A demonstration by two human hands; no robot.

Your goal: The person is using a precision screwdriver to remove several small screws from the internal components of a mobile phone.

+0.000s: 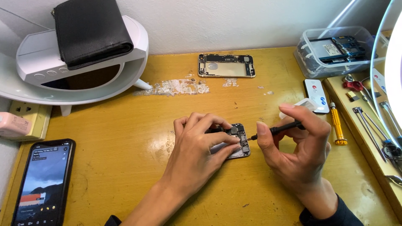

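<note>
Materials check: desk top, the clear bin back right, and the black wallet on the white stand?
Desk top: looks like wood or board under glossy yellow paint; white patches where the coat has flaked near the back. Clear bin: transparent plastic, contents visible through its walls. Black wallet: leather or imitation, matte with a soft fold; which one can't be told.

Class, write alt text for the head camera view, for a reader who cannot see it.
A left hand steadies a small opened phone body on a yellow wooden table while the right hand points a thin black screwdriver at it. Another opened phone shell lies behind, and a lit black smartphone lies at left.
</note>
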